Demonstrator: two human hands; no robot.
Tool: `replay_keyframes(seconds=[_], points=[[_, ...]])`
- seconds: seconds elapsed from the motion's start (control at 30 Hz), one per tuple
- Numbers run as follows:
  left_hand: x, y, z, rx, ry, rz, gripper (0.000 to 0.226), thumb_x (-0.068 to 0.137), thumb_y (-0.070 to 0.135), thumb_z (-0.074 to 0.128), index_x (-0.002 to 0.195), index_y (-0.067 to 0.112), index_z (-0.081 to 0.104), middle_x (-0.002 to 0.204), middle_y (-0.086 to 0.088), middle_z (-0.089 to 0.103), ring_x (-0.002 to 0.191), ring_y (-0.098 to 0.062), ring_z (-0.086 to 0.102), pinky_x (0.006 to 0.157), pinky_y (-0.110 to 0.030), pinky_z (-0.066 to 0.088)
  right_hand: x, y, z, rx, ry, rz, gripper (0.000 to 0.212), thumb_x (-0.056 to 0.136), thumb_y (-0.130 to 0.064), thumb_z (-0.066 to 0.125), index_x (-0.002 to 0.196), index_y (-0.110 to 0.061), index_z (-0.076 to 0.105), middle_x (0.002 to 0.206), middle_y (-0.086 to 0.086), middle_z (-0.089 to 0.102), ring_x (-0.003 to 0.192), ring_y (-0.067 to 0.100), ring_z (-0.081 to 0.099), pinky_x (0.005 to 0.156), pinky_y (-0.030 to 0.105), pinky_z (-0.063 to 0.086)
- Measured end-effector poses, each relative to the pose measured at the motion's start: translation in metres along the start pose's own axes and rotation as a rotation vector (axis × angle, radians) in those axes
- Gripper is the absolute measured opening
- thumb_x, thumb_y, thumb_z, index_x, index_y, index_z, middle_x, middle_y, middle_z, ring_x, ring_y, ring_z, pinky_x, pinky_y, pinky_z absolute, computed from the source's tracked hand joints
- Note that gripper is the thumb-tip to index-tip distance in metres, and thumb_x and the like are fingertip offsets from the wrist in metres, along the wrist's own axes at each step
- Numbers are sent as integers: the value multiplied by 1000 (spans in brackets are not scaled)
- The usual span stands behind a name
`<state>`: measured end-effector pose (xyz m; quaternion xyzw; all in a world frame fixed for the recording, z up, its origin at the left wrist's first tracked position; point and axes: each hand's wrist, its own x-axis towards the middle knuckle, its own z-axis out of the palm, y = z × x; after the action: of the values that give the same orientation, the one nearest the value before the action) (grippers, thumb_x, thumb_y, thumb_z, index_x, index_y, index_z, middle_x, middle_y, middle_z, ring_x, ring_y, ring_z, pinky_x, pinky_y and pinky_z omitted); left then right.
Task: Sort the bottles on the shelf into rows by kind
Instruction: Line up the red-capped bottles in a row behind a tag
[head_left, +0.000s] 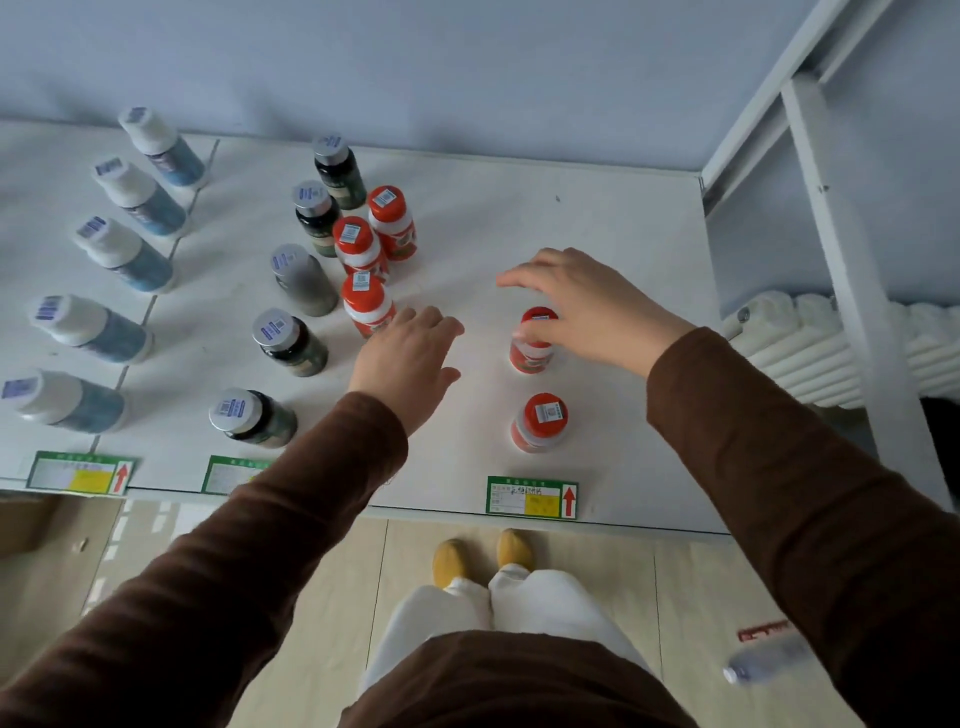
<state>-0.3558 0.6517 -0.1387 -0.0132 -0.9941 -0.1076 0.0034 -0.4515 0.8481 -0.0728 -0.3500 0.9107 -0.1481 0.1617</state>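
Pale blue wall (467, 62) backs a white shelf (597, 234), its front edge carrying green price labels (532, 497); a white metal upright (852, 270) and a white radiator (810, 343) stand to the right, beige floor tiles (571, 561) below. A person in brown sleeves reaches over the shelf. White-capped blue bottles (119, 254) form the leftmost row, grey-capped dark bottles (291, 343) the next. Three red-capped bottles (369, 306) cluster beside that dark row; two more red-capped ones (540, 423) stand apart toward the right. The right hand (582, 306) rests its thumb against the farther of these two, fingers spread loosely above it. The left hand (410, 358) hovers flat, fingers straight and together, just beside the cluster.
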Motion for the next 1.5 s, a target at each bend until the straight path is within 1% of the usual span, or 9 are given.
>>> replay_keyframes(seconds=[0.13,0.33,0.5,0.63,0.8,0.93,1.07,1.27,1.5], points=[[-23,-20,-6,-25,33,-83,44,83,32,70,124,20,58,123,1,59,114,-23,52,87,-39,50,41,-42,-4,53,103,-152,46,90,-33,66,135,-28,55,123,0,57,113,17,54,88,25,37],[-38,-44,2,-136,47,-292,45,85,28,66,125,13,55,119,-9,60,109,-31,53,95,-37,39,104,-97,33,-200,-69,-397,54,94,-13,58,144,-28,44,145,2,42,129,27,45,98,41,46],[-29,-51,10,-217,96,-435,51,86,26,65,128,3,47,119,-18,58,111,-36,54,95,-38,38,118,-89,36,-220,-64,-396,42,92,-11,59,131,-24,53,133,5,52,121,29,51,95,47,49],[-14,-45,2,-322,223,-415,44,88,33,65,122,10,50,116,-10,60,103,-28,59,87,-34,44,110,-73,17,33,-86,-279,40,90,-19,66,129,-24,57,133,3,56,119,25,55,98,34,44],[11,-25,-25,-889,251,-343,43,88,30,68,125,14,53,116,-4,65,99,-15,63,89,-30,53,89,-50,-26,318,10,-86,43,89,-39,68,127,-20,61,121,5,66,102,20,64,88,31,55],[33,-7,-41,-1671,-80,-271,28,98,25,52,124,15,56,120,-10,66,107,-20,65,94,-32,54,75,-31,-57,434,173,81,49,82,-58,68,108,-17,70,86,-8,64,74,11,60,69,31,53],[55,9,-39,-1987,-366,-299,45,100,41,41,124,6,55,114,-20,67,103,-26,67,93,-34,54,64,-9,-68,531,253,207,50,80,-63,68,89,-14,68,71,-10,60,62,5,53,60,23,40],[83,19,-27,-1841,-379,-216,34,100,24,47,130,7,51,129,-18,59,118,-28,61,101,-34,49,51,17,-66,406,246,200,47,85,-54,67,116,-19,70,105,-5,68,84,10,59,76,27,49],[103,31,-16,-874,-100,-151,48,83,20,74,121,16,45,112,-2,61,98,-17,63,80,-24,54,47,36,-43,121,161,50,39,89,-21,68,127,-18,59,126,2,59,112,19,57,91,24,41]])
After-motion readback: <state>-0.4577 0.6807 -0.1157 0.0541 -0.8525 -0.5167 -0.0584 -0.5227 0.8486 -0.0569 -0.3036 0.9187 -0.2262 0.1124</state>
